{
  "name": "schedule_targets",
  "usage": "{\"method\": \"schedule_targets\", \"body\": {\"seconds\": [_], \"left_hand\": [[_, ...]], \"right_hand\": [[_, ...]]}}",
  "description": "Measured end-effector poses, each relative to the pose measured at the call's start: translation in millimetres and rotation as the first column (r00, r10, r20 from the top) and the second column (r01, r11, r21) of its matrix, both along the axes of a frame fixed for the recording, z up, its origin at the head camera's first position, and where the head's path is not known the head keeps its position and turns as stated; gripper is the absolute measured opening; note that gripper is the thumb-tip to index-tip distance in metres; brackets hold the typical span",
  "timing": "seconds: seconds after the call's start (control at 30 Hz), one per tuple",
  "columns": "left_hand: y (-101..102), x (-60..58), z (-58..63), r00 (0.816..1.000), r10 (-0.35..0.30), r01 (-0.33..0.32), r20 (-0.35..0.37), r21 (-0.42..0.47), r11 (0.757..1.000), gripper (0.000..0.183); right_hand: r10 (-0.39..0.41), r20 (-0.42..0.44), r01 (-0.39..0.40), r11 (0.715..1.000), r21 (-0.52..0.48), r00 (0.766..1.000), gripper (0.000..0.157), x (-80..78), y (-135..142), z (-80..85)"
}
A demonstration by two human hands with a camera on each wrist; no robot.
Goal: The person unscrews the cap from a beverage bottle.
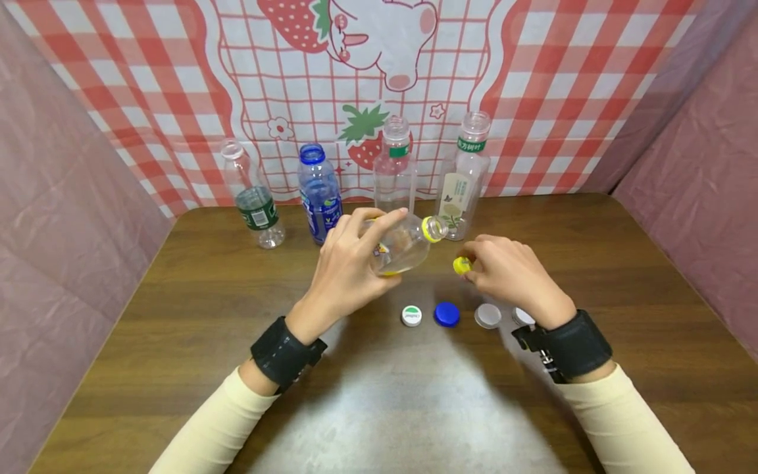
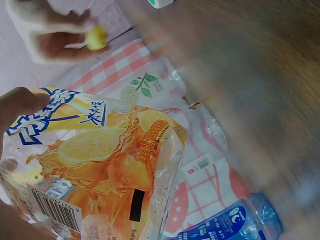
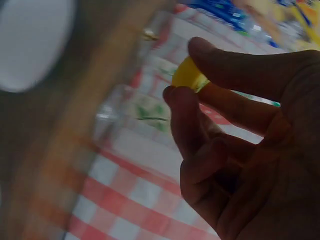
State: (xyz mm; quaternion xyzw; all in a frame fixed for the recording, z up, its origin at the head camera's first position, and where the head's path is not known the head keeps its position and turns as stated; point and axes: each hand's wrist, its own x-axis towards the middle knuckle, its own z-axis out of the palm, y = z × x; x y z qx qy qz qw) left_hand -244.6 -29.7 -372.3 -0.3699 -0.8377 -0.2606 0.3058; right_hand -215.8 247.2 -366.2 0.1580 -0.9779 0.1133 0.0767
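Note:
My left hand [image 1: 353, 260] grips a clear plastic bottle [image 1: 408, 245] that is tilted on its side, its uncapped mouth with a yellow neck ring pointing right. In the left wrist view the bottle's label [image 2: 95, 155] shows lemon slices and orange liquid. A yellow bottle cap [image 1: 462, 265] is pinched between the thumb and fingers of my right hand [image 1: 510, 273], just right of the bottle's mouth and apart from it. The right wrist view shows the same cap [image 3: 189, 76] at the fingertips.
Behind the hands stand several uncapped bottles: one with a green label [image 1: 256, 209], a blue one [image 1: 320, 197], and two clear ones [image 1: 393, 178] [image 1: 464, 181]. Nearer, a white cap [image 1: 411, 316], a blue cap [image 1: 447, 315], a grey-white cap [image 1: 488, 316] and another pale cap [image 1: 523, 317] lie in a row.

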Motion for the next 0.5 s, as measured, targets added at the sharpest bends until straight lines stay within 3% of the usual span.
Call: {"method": "schedule_targets", "body": {"seconds": [0.23,0.5], "left_hand": [[0,0.0,0.4,1.000,-0.003,0.003,-0.004,0.004,1.000,0.097],[-1,-0.5,-0.5,1.000,-0.007,0.007,0.021,0.017,1.000,0.098]], "right_hand": [[-0.039,0.077,0.033,0.996,0.082,0.996,0.020,-13.1,2,-28.2],[-0.060,0.151,0.045,0.994,0.100,0.987,0.019,-16.1,2,-38.0]]}}
